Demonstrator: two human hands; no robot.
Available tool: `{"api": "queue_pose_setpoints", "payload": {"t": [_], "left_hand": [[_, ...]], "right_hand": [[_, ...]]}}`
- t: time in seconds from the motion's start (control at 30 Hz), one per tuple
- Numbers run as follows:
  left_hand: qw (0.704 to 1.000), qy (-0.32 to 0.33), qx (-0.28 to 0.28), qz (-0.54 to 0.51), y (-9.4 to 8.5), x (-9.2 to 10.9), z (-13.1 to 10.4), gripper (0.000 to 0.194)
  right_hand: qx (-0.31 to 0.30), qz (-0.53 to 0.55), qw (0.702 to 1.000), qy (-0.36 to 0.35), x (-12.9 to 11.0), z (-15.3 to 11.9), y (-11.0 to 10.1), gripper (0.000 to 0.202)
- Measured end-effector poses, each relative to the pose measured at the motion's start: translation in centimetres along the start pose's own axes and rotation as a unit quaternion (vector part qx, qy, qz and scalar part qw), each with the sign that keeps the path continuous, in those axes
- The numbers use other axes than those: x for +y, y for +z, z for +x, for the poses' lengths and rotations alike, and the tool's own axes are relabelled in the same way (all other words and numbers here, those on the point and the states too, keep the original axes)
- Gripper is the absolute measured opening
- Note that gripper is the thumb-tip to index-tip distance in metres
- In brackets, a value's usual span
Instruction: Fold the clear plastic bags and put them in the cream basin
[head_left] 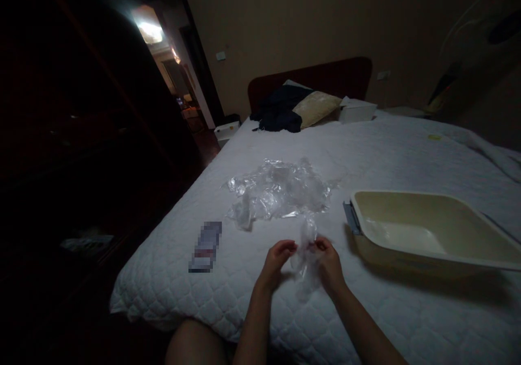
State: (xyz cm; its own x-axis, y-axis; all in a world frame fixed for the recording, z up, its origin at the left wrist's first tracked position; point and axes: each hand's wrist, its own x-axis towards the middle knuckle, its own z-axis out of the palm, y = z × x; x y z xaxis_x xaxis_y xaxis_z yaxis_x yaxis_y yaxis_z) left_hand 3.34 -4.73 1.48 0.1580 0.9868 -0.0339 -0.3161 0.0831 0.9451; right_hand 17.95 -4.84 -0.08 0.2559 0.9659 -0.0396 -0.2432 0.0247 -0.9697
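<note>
Between my hands hangs a clear plastic bag (305, 270), crumpled and a little blurred, just above the white quilted bed. My left hand (279, 259) is closed, its fingertips pinching at the bag's left side. On the other side, my right hand (329, 262) grips the bag with thumb and fingers together. Beyond them a loose heap of clear plastic bags (280, 188) lies spread on the bed. A phone-shaped thing, pixelated (205, 247), rests to the left of my left hand.
A large cream plastic tub (407, 240) with grey side clips stands on the bed (163, 278) at right. Dark clothing (280, 109), a beige pillow (316, 109) and a white box (358, 111) lie near the headboard (350, 74). The bed's edge drops off at left.
</note>
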Motion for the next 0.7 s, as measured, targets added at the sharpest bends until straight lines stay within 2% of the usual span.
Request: {"api": "queue_pose_setpoints", "payload": {"t": [0.13,0.27,0.37,0.47,0.57,0.7], "left_hand": [[0.999,0.005,-0.016,0.039,0.1,-0.1,0.0,0.047],[0.998,0.007,0.037,0.048,0.1,-0.7,0.2,0.029],[0.997,0.002,0.073,-0.006,0.1,-1.0,0.4,0.028],[0.993,-0.019,0.076,-0.088,0.0,-0.8,0.5,0.030],[0.991,-0.037,0.075,-0.105,0.0,-0.5,0.5,0.033],[0.992,-0.042,0.055,-0.108,0.0,0.2,0.2,0.029]], "right_hand": [[0.002,-0.052,0.999,-0.007,0.2,-0.1,0.6,0.032],[-0.025,-0.061,0.998,-0.005,-0.1,-0.2,0.4,0.032],[-0.020,-0.063,0.998,0.015,-0.5,-0.4,-0.1,0.031],[-0.011,-0.005,0.999,0.039,-0.7,-0.8,-0.6,0.033],[-0.015,0.043,0.997,0.061,-1.0,-1.1,-1.3,0.036],[0.011,-0.010,0.999,0.043,-2.5,-1.3,-3.3,0.034]]}}
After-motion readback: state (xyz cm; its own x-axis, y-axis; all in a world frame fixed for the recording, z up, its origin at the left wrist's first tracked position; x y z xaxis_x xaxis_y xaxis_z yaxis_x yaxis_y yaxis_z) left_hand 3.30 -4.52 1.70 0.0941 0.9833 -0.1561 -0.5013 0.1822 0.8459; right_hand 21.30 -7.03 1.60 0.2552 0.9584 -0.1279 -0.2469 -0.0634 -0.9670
